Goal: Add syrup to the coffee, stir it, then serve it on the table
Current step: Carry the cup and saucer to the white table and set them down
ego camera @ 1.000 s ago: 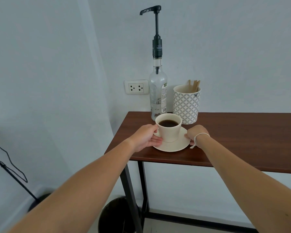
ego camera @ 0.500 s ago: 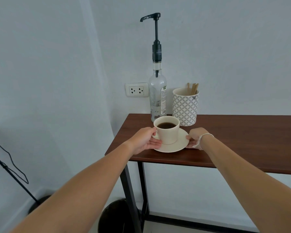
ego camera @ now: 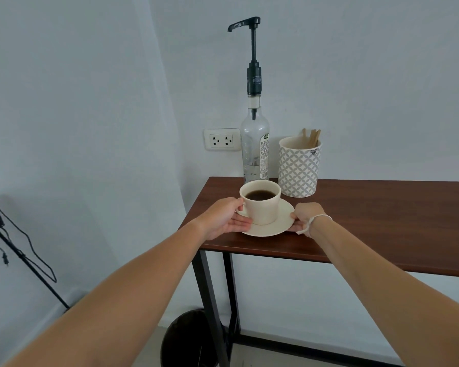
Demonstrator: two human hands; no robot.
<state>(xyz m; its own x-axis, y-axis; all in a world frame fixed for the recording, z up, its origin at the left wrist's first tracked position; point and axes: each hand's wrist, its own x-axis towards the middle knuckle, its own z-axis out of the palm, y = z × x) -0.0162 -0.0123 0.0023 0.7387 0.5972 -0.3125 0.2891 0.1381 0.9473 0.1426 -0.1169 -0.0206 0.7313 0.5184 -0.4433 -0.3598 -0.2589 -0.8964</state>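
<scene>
A cream cup [ego camera: 263,207] of black coffee stands on a cream saucer [ego camera: 281,223] near the left end of the brown table [ego camera: 368,223]. My left hand [ego camera: 223,217] grips the saucer's left rim, thumb by the cup's handle. My right hand [ego camera: 306,217], a white string at its wrist, grips the saucer's right rim. Behind the cup stands a clear syrup bottle [ego camera: 255,149] with a tall black pump [ego camera: 253,56], its spout pointing left. Next to it, a patterned white holder [ego camera: 298,168] contains wooden stir sticks [ego camera: 312,137].
A wall socket [ego camera: 221,140] sits left of the bottle. The table's black legs [ego camera: 210,300] go down to the floor, with a dark round bin [ego camera: 186,337] beneath. A black stand and cable [ego camera: 13,247] lean at the far left.
The saucer with the cup has come toward me and slightly left, away from the bottle, both hands still on its rim. The view has tilted a little.
</scene>
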